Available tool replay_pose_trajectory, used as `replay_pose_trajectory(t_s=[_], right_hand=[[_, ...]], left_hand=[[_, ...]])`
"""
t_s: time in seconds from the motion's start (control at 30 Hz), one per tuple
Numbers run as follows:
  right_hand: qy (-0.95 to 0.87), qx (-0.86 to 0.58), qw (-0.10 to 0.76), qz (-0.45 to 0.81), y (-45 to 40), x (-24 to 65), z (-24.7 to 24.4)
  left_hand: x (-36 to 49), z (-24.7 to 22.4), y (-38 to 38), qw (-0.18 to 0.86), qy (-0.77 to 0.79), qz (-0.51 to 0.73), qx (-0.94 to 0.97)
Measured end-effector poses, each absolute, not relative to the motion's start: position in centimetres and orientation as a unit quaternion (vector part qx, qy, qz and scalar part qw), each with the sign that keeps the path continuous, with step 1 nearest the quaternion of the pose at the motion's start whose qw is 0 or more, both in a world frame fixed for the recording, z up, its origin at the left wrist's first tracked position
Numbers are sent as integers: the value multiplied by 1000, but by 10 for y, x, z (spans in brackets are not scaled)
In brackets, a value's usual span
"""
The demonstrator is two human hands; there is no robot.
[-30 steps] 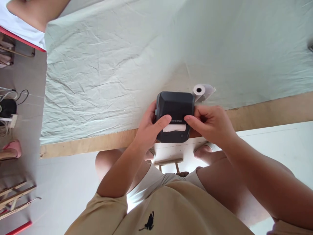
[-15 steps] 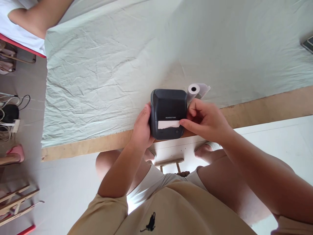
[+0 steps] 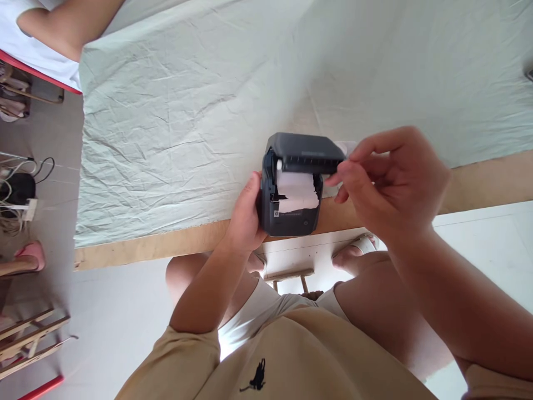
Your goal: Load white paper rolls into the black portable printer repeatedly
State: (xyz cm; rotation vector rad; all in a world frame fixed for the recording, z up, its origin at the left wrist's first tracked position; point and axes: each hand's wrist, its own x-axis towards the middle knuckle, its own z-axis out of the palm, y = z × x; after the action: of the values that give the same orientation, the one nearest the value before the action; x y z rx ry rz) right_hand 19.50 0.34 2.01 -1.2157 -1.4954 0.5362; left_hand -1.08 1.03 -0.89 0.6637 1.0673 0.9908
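A dark grey label printer (image 3: 291, 223) sits at the near edge of the table with its lid (image 3: 306, 145) raised. Inside it, white paper (image 3: 296, 189) with a torn front edge lies across the opening. My left hand (image 3: 246, 216) is wrapped round the printer's left side. My right hand (image 3: 383, 180) pinches the right front corner of the lid between thumb and fingers. Behind the lid and my right fingers, a white paper roll (image 3: 346, 146) is mostly hidden.
A wrinkled pale green cloth (image 3: 175, 122) covers the table, leaving a wooden edge strip (image 3: 137, 248). Another person's arm (image 3: 70, 25) rests at the far left corner. Cables (image 3: 14, 191) and a wooden stool (image 3: 31, 339) are on the floor at left.
The printer's lid has swung up with my right hand, which moved up and right. The paper inside has come into view. My left hand keeps its hold on the printer.
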Motion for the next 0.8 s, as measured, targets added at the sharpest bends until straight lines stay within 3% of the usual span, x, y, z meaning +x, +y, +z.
replay_pose_trajectory(t_s=[0.1, 0.2, 0.33, 0.43, 0.57, 0.7, 0.8], right_hand=[[-646, -516, 545, 140, 8, 188, 22], [-738, -504, 445, 58, 12, 186, 23], [-798, -510, 303, 102, 15, 188, 21], [-811, -499, 267, 146, 14, 193, 24], [-793, -472, 323, 211, 13, 211, 43], [-667, -455, 522, 275, 25, 248, 47], [-619, -497, 547, 267, 40, 274, 21]], left_hand=[[-13, -8, 7, 699, 455, 445, 326], [-14, -5, 4, 695, 454, 433, 351], [-14, -2, 2, 684, 460, 428, 370], [-14, -1, 2, 692, 455, 424, 368], [-16, -4, 3, 713, 448, 417, 342], [-19, -8, 5, 725, 444, 420, 318], [-19, -9, 6, 723, 449, 419, 314]])
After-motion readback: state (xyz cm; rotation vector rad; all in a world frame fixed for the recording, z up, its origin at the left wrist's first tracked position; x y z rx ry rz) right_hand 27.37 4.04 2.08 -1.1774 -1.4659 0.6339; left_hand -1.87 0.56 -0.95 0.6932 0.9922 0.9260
